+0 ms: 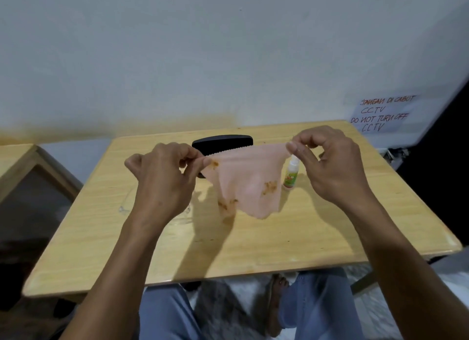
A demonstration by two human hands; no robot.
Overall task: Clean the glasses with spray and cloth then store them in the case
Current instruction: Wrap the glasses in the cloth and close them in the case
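Two hands are raised above the light wooden bench [253,238] at mid-frame: the left hand [162,177] and the right hand [332,162] each pinch an upper corner of one thin pale pink cloth with orange-brown stains [250,182], each grip grasping it between thumb and fingertips, so the cloth hangs spread between them with its lower edge loose above the bench top. One black oblong glasses case [223,142] lies closed behind the cloth, near the far edge of the bench. One small white spray bottle with a green label [291,173] stands upright just right of the cloth, below the right hand. One pair of clear-framed glasses [127,207] lies on the bench under the left wrist, largely hidden. The near half of the bench lies bare down to its rounded front edge. One handwritten paper sign [383,114] hangs on the wall at the right.
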